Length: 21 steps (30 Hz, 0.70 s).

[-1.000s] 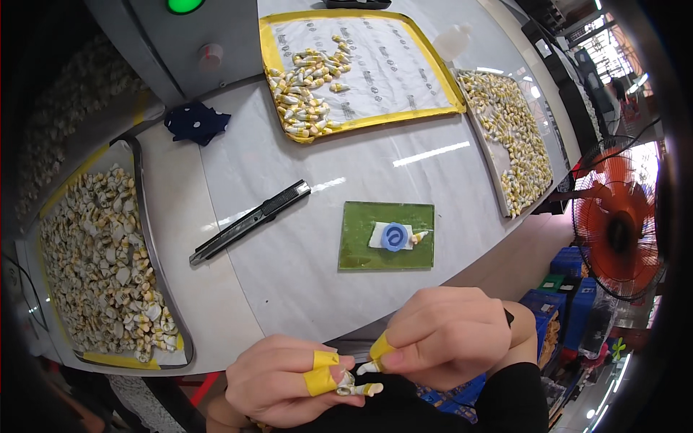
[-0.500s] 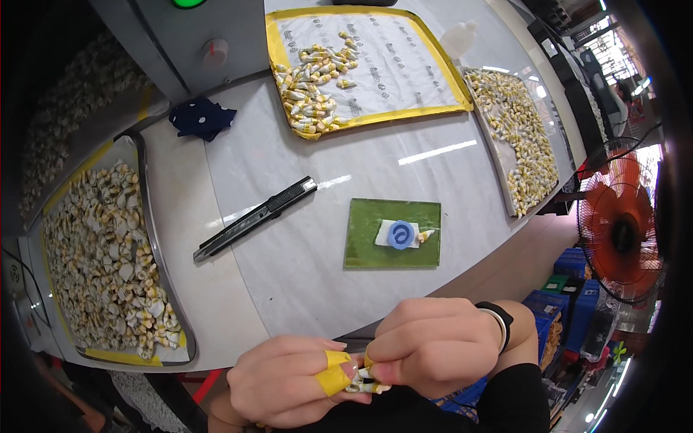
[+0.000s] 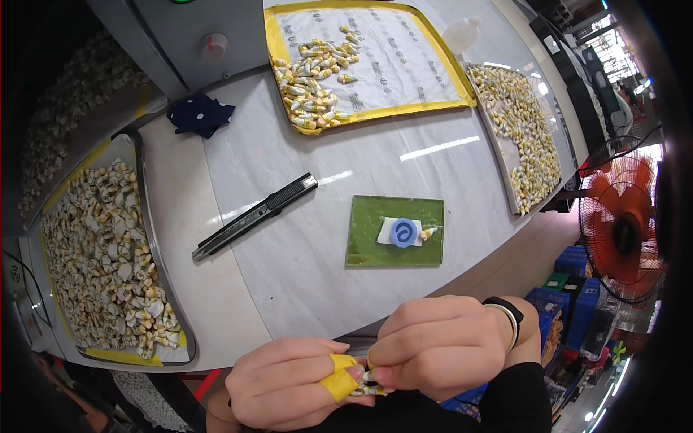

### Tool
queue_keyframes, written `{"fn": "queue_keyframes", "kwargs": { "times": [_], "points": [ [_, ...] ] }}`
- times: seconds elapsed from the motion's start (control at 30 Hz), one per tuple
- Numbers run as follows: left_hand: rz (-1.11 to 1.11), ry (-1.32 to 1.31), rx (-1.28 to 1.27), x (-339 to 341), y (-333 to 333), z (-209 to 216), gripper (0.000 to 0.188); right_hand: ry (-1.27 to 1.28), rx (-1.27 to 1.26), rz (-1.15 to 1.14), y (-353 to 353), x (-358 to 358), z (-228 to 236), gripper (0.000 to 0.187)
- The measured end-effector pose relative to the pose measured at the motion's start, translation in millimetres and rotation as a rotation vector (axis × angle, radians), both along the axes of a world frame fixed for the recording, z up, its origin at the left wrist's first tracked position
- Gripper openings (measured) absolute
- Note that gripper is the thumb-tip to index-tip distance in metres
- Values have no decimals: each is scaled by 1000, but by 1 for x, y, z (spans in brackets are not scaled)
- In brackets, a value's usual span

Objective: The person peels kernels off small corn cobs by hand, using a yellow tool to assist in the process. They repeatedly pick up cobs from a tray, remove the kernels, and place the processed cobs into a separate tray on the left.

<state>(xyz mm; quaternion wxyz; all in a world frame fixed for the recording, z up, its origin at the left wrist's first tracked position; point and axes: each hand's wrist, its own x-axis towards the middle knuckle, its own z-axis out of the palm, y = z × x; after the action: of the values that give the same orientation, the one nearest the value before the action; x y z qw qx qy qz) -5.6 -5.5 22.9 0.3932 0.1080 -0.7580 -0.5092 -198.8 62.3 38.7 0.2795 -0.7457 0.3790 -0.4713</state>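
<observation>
At the lower middle my two hands meet fingertip to fingertip. My left hand, with yellow tape round its fingertips, is closed on small white-and-yellow tapered pieces, partly hidden by fingers. Pinched against one of these pieces, my right hand wears a band at the wrist; its grip covers most of that piece. Beyond the hands lies a green glass-like plate. It bears a white patch under a round blue thing, and one small tapered piece beside that.
A black utility knife lies left of the plate. Heaps of small pieces fill a left tray and a right tray; a yellow-edged tray at the back holds fewer. A dark cloth, white bottle and orange fan stand around.
Both hands keep their pinch, with only slight finger movement. The whole view has shifted a little; things on the table lie as before.
</observation>
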Motion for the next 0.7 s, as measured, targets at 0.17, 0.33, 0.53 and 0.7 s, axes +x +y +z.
{"fn": "queue_keyframes", "kwargs": {
  "times": [0.17, 0.33, 0.53, 0.7],
  "points": [
    [-46, -22, -26, 2, -3, -15, 30, 6, -16, -30, 0, 0, -2, 13],
    [-17, -27, -35, -1, 1, -1, 32, 28, 11, -20, -1, 0, 6, 13],
    [35, -219, -38, 3, -2, -3, 30, 100, -29, -146, 3, 2, 7, 14],
    [45, -181, -58, 5, 1, -14, 34, 28, 101, -152, 9, 4, 6, 16]
  ]
}}
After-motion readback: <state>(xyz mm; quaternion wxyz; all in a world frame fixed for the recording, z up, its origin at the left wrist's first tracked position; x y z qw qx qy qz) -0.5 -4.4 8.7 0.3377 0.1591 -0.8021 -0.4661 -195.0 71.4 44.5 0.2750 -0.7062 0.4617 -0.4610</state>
